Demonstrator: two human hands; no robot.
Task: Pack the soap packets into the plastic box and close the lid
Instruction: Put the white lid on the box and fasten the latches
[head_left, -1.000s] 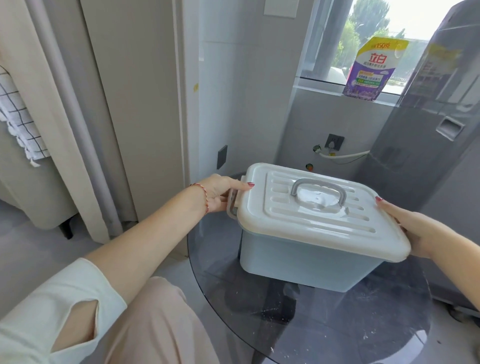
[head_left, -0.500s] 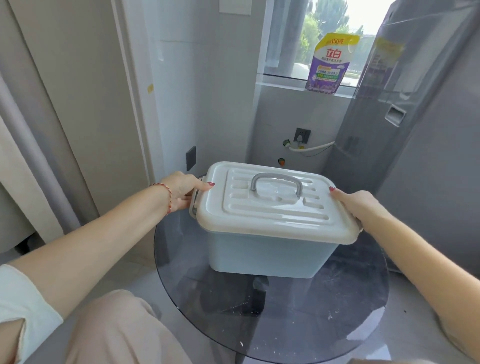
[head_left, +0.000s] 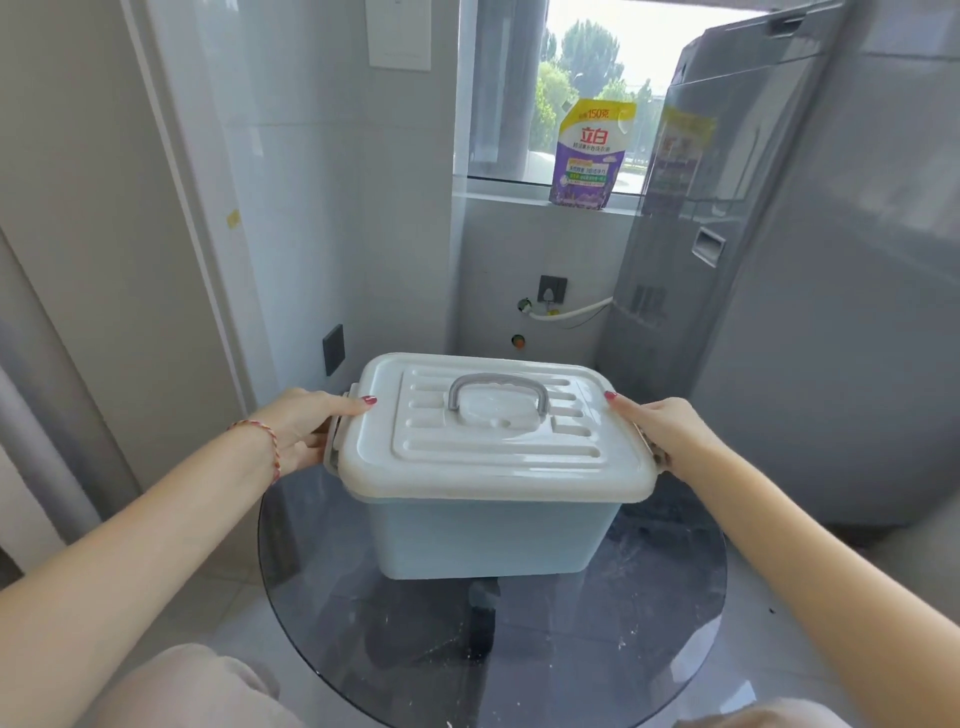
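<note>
A pale blue plastic box (head_left: 488, 540) stands on a round dark glass table (head_left: 519, 654). Its white lid (head_left: 498, 457) lies flat on top, with a grey carry handle (head_left: 497, 392) folded down in the middle. My left hand (head_left: 306, 431) grips the grey latch on the box's left end, thumb on the lid. My right hand (head_left: 665, 434) holds the latch on the right end in the same way. The box's inside is hidden under the lid. A purple and yellow soap packet (head_left: 589, 156) stands upright on the window sill behind.
A tall grey appliance (head_left: 779, 291) stands close at the right, touching distance from the table. A tiled wall with a socket (head_left: 551, 289) and a white hose is behind. A pale door (head_left: 93, 249) is at the left. My knees show below the table's edge.
The view has swung left and centred on the box. My right hand has slid from the lid's right rim to the side latch. My left hand stays on the left latch.
</note>
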